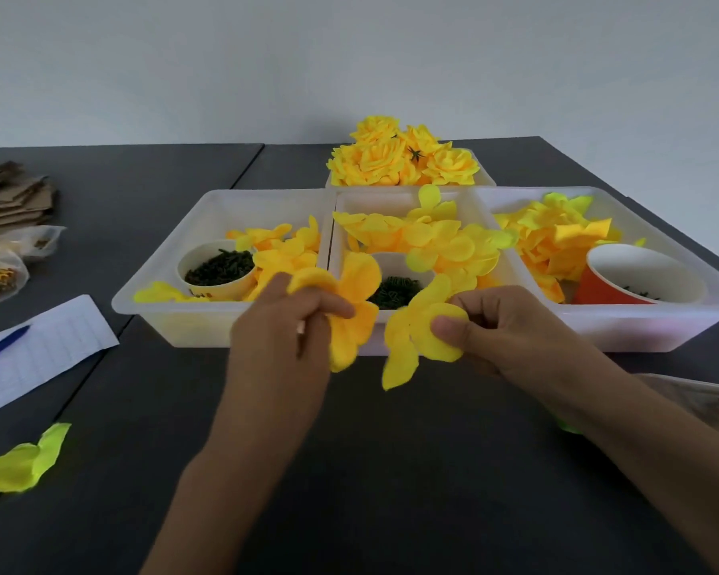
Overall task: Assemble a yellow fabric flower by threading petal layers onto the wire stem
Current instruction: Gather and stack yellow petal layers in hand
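Grip, left hand (pixel 285 321): fingers curled round a petal layer (pixel 349 309) and a thin pale stem (pixel 300 330), of which only a short piece shows between the fingers; whether the layer is already threaded cannot be told. Held this way, probably, so the stem end is steady and presented toward the other hand. Grip, right hand (pixel 499 325): thumb and fingers pinch a second petal layer (pixel 422 332) by one lobe, the rest hanging free, near the first layer but apart from it; judged to be the next one to go on. Layout, left to right: a stray greenish petal (pixel 21 460) on the dark table (pixel 391 471), paper with a blue pen (pixel 3 346), then three white trays (pixel 162 309) side by side just behind the hands. Each tray keeps loose yellow petals plus a cup of small dark green parts (pixel 221 267), seemingly sorted by layer type. A fourth tray behind holds finished yellow flowers (pixel 403 155), out of the working zone. Next move needs the layer's centre hole lined up with the stem tip; the limp fabric may fold over and hide it.
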Action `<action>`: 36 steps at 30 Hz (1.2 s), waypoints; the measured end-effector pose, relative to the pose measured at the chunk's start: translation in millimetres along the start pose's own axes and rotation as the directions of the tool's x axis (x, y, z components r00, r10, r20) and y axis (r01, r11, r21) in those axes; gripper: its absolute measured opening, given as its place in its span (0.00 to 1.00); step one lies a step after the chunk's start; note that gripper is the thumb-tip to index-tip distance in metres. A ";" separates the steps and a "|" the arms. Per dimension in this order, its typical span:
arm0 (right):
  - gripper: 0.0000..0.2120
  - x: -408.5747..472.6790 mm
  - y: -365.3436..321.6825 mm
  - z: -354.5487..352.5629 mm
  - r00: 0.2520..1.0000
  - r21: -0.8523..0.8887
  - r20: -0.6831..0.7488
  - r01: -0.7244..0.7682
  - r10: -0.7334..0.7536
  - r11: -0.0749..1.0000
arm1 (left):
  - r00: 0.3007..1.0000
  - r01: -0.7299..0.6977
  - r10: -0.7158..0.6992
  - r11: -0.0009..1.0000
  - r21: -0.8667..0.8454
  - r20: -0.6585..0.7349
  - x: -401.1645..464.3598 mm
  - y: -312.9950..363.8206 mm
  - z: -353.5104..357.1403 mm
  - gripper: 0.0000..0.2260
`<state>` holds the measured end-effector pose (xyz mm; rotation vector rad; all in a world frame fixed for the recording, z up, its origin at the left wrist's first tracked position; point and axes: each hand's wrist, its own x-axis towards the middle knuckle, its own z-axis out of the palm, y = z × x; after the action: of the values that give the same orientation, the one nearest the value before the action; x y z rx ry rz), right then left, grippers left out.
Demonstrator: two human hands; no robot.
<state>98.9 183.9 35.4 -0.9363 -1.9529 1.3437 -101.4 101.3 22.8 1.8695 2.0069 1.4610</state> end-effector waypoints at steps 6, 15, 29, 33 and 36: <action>0.29 4.3 -5.2 8.4 1.000 0.019 0.007 0.021 -0.021 1.000 | 0.976 -0.055 0.061 0.998 -0.035 0.207 -9.3 19.5 22.1 0.13; 0.23 19.7 -15.8 6.9 0.997 0.018 0.056 0.045 -0.046 0.999 | 0.972 0.196 -0.231 0.908 -0.370 -0.051 20.8 7.6 12.1 0.11; 0.13 156.9 -9.9 -89.3 0.927 0.016 -0.327 -0.187 0.182 0.982 | 0.956 -0.125 0.253 0.805 0.581 -0.145 201.8 -26.3 73.2 0.12; 0.17 173.8 -2.7 -93.1 0.921 0.092 -0.332 -0.183 0.203 0.979 | 0.952 -0.245 0.298 0.615 0.750 0.067 204.9 -30.5 102.6 0.14; 0.22 170.7 5.4 -96.6 0.894 -0.181 -0.318 -0.383 0.315 0.906 | 0.949 -0.298 0.100 0.604 0.739 0.300 199.1 -36.9 123.7 0.23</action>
<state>76.2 374.9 73.9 -1.5728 -1.8030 1.0921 -111.7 337.8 38.9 2.4589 2.6026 0.2659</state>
